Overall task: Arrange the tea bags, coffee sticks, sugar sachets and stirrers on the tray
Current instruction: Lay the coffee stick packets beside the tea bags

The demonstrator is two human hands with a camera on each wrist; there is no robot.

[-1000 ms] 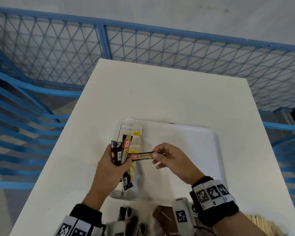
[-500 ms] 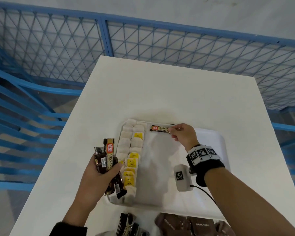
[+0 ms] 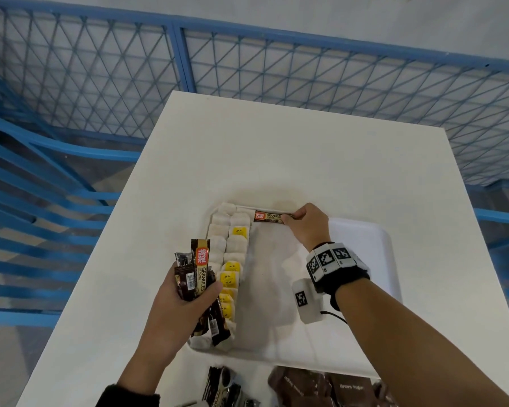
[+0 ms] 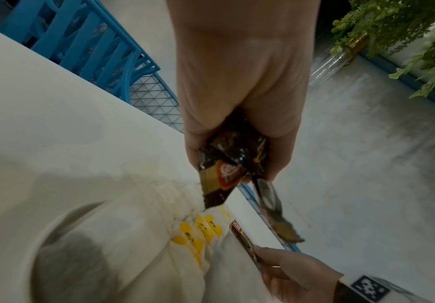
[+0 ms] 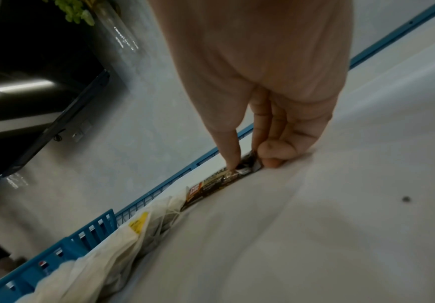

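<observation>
A white tray [image 3: 373,259] lies on the white table [image 3: 276,148]. Two rows of tea bags [image 3: 232,254] with yellow tags fill its left side. My left hand [image 3: 185,298] grips a bundle of brown coffee sticks [image 3: 199,271] above the tray's left edge. My right hand [image 3: 306,224] pinches the right end of one coffee stick [image 3: 269,216], which lies along the tray's far edge beside the top tea bags. The right wrist view shows thumb and fingers on that coffee stick [image 5: 216,188]. In the left wrist view the bundle [image 4: 227,170] sticks out of my fist.
More coffee sticks [image 3: 221,386] and brown sugar sachets [image 3: 329,386] lie on the table's near edge. A blue mesh fence [image 3: 247,60] runs behind the table and blue rails [image 3: 27,201] stand to the left. The tray's middle and right are bare.
My right hand took one coffee stick from the bundle and carried it away to the tray's far edge, where it now lies. The left hand moved slightly left with the rest.
</observation>
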